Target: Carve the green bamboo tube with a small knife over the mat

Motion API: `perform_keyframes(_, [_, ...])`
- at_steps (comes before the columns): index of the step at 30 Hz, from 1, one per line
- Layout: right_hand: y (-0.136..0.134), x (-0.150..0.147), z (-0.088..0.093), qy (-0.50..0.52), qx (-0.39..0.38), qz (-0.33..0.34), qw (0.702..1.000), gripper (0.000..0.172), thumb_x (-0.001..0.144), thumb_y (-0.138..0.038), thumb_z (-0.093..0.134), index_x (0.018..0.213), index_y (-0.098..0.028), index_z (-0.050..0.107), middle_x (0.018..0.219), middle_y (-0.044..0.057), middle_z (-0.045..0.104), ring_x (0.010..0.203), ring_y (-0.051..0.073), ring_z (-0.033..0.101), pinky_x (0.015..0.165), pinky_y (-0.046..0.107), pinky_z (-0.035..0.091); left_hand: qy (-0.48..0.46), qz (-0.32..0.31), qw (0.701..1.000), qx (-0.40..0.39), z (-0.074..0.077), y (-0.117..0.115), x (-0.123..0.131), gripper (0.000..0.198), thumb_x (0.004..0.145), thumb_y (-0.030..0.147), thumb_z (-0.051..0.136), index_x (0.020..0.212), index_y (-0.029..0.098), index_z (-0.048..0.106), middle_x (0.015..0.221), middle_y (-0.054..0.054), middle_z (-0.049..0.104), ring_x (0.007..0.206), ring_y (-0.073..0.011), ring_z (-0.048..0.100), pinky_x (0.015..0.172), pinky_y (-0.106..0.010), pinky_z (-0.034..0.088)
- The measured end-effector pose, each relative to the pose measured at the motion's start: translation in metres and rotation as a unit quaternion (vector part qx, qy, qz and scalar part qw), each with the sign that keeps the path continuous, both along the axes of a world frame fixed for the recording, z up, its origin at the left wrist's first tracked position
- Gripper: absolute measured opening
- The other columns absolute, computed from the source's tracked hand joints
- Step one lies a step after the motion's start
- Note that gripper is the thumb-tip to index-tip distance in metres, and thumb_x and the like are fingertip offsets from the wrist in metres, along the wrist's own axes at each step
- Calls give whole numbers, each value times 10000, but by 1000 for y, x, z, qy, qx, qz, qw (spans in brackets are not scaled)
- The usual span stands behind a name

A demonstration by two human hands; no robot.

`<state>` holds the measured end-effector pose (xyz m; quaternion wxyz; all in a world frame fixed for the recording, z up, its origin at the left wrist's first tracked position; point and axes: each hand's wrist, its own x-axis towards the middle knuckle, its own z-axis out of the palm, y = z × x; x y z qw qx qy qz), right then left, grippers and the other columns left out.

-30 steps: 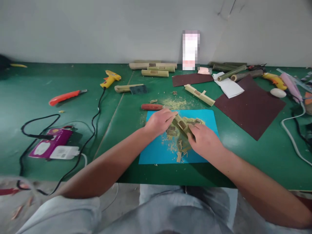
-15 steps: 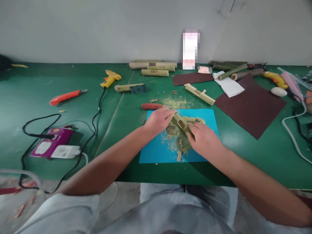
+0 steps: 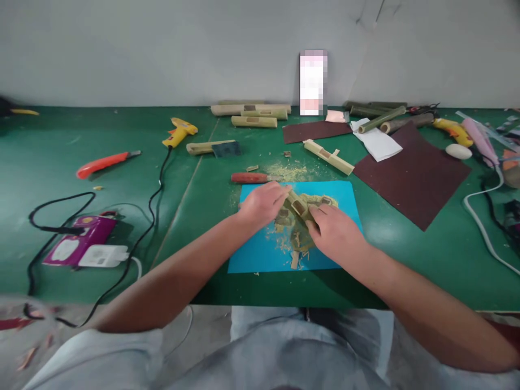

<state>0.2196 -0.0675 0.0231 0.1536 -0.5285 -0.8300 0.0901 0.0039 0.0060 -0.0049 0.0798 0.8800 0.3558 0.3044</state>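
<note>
The bamboo piece [image 3: 298,206] is being held tilted over the middle of the blue mat [image 3: 252,254]; it is short and pale green-tan, showing a dark rectangular notch in its upper face; shavings are lying beneath it. The left hand [image 3: 262,205] is clasping the far end, fingers closed; the right hand [image 3: 331,233] is gripping the near end, fingers curled tight. The mat is sitting near the front edge of the green table [image 3: 195,216]; bare surface is lying open leftward. Counted: two sandpaper sheets [image 3: 412,173]; two glue guns [image 3: 179,131]; one orange knife [image 3: 105,162].
</note>
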Motion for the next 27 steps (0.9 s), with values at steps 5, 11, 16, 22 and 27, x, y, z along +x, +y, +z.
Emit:
perform_keyframes(5, [0,0,1,9,2,-1,1000,261,962,-210,478,1077,-105,686,1030,161,697,959,271,641,868,414,507,7,17,1000,-9,2,-2,1,328,1035,293,448,1154,148,717,950,-85,716,872,-179,687,789,-291,571])
perform_keyframes(11, [0,0,0,16,5,0,1000,272,964,-213,473,1101,-102,680,1007,157,696,942,268,640,856,414,503,10,-4,1000,-13,1,-3,2,334,1043,303,435,1175,160,706,967,-81,719,885,-171,688,784,-277,569])
perform_keyframes(16, [0,0,-1,23,6,-1,1000,270,961,-215,480,1096,-103,686,1006,162,697,948,273,642,843,416,508,12,-10,1000,-14,-1,-2,2,341,1045,300,430,1180,147,704,961,-86,713,895,-182,684,790,-287,565])
perform_keyframes(22, [0,0,0,25,4,-3,1000,263,958,-206,485,1086,-104,690,1003,163,697,948,271,643,852,414,505,31,24,999,-13,-1,-1,0,359,1046,300,412,1197,137,693,945,-89,699,881,-192,676,789,-311,561])
perform_keyframes(27, [-1,0,1,17,1,-2,1000,283,965,-212,467,1107,-98,684,1019,162,696,959,271,641,863,410,503,15,13,1000,-17,0,-2,0,340,1042,294,428,1170,143,704,937,-81,699,866,-179,669,775,-290,552])
